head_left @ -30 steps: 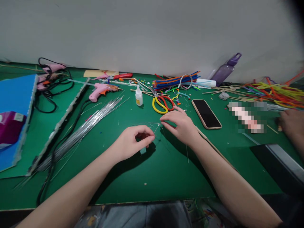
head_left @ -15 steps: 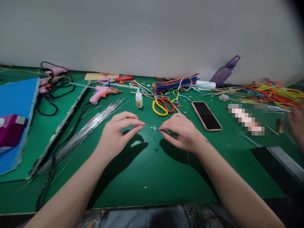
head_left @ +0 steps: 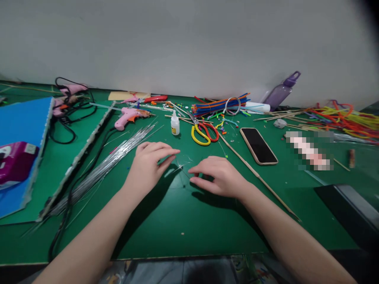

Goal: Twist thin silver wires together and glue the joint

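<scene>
Between my hands is a small piece of thin silvery wire, its fine strands crossing at a whitish joint just above the table. My left hand has thumb and index finger nearly together on one strand; the exact contact is too fine to see clearly. To the right, the thumb and index tips of my right hand are slightly apart beside the wire's other side. A small white glue bottle stands upright beyond my hands. Scissors with yellow and red handles lie to its right.
A bundle of silvery wires and a pink glue gun lie left. To the right are a wooden stick, a phone and a dark object. Pipe cleaners and a purple bottle are at the back.
My right hand has moved left and nearer, its fingertips parting a little. The wire piece has shifted left and lower. Another person's hand has left the right edge.
</scene>
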The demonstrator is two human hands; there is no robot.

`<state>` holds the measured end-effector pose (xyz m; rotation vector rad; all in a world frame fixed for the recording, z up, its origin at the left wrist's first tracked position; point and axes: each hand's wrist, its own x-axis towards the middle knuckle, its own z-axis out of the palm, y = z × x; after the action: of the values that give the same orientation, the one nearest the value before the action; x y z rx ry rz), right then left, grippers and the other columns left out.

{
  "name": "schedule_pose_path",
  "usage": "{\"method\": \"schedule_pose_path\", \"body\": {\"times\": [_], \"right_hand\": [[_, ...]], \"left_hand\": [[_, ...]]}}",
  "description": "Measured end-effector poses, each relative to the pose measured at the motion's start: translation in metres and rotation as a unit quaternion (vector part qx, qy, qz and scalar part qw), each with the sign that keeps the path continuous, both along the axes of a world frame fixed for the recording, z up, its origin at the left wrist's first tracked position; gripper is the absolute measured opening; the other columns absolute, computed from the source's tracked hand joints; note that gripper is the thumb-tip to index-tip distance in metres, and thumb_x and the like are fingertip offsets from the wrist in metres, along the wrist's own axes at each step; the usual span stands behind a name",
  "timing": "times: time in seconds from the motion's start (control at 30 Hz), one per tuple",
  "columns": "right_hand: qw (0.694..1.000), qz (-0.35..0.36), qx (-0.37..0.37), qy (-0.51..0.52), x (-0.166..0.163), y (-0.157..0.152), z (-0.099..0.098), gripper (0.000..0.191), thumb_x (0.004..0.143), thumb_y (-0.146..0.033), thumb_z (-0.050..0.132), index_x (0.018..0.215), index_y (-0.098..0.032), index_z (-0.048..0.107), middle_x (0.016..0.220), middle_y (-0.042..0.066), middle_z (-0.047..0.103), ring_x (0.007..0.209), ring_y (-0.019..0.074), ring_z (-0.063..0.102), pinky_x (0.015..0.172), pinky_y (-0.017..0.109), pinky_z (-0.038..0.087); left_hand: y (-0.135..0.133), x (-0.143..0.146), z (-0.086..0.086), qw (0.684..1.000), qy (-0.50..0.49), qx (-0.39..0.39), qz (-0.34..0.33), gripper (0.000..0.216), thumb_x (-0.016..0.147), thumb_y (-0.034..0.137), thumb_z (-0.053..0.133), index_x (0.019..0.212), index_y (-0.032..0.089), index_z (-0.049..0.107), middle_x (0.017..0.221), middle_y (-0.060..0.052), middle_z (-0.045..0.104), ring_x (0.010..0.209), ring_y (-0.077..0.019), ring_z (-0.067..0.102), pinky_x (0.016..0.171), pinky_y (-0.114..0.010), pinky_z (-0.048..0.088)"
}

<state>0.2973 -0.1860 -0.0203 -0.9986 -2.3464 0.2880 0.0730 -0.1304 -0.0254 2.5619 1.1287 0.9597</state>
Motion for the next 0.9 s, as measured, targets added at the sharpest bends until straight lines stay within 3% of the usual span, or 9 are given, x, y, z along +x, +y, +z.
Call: {"method": "schedule_pose_path", "body": {"times": [0.2, 0.4, 0.63, 0.77, 0.9], "right_hand": [[0.988, -0.135, -0.004, 0.071, 0.013, 0.009, -0.003, 0.026, 0.093, -0.031, 0.048, 0.084, -0.018, 0.069, 0.081, 0.002, 0.073, 0.076, 0.0141, 0.067, 0.071, 0.025, 0.048], [0.953, -0.285, 0.017, 0.099, 0.026, 0.028, -0.02, 0.022, 0.09, -0.029, 0.048, 0.091, -0.019, 0.068, 0.08, 0.003, 0.072, 0.072, 0.0163, 0.065, 0.07, 0.029, 0.049], [0.94, -0.306, 0.046, 0.141, 0.021, 0.038, -0.025, 0.023, 0.086, -0.023, 0.049, 0.104, -0.018, 0.062, 0.095, 0.007, 0.07, 0.085, 0.019, 0.065, 0.082, 0.036, 0.051], [0.95, -0.296, 0.042, 0.096, 0.018, 0.04, -0.028, 0.028, 0.084, -0.021, 0.051, 0.11, -0.015, 0.059, 0.103, 0.011, 0.067, 0.096, 0.0221, 0.063, 0.088, 0.041, 0.049], [0.954, -0.3, 0.016, 0.009, 0.022, 0.054, -0.028, 0.025, 0.082, -0.02, 0.053, 0.105, -0.015, 0.059, 0.107, 0.013, 0.064, 0.1, 0.0241, 0.06, 0.088, 0.041, 0.048]], "left_hand": [[-0.002, 0.0, 0.001, 0.997, 0.001, -0.064, 0.033, 0.025, 0.083, 0.013, 0.054, 0.102, 0.022, 0.067, 0.1, -0.003, 0.067, 0.09, -0.0183, 0.061, 0.085, -0.036, 0.044], [-0.007, 0.004, 0.007, 0.993, -0.065, -0.07, 0.07, 0.025, 0.086, 0.016, 0.047, 0.104, 0.019, 0.064, 0.096, -0.004, 0.065, 0.088, -0.0172, 0.061, 0.082, -0.032, 0.046], [-0.019, 0.003, 0.017, 0.976, -0.163, -0.114, 0.091, 0.024, 0.092, 0.029, 0.045, 0.104, 0.018, 0.062, 0.072, 0.001, 0.06, 0.063, -0.0122, 0.058, 0.06, -0.024, 0.046], [-0.022, 0.002, 0.019, 0.975, -0.161, -0.139, 0.06, 0.023, 0.092, 0.032, 0.046, 0.095, 0.018, 0.064, 0.062, 0.002, 0.059, 0.056, -0.0112, 0.056, 0.053, -0.023, 0.044], [-0.027, 0.004, 0.022, 0.982, -0.144, -0.103, 0.065, 0.027, 0.092, 0.032, 0.045, 0.079, 0.018, 0.064, 0.059, 0.002, 0.06, 0.056, -0.0109, 0.057, 0.055, -0.024, 0.043]]}}
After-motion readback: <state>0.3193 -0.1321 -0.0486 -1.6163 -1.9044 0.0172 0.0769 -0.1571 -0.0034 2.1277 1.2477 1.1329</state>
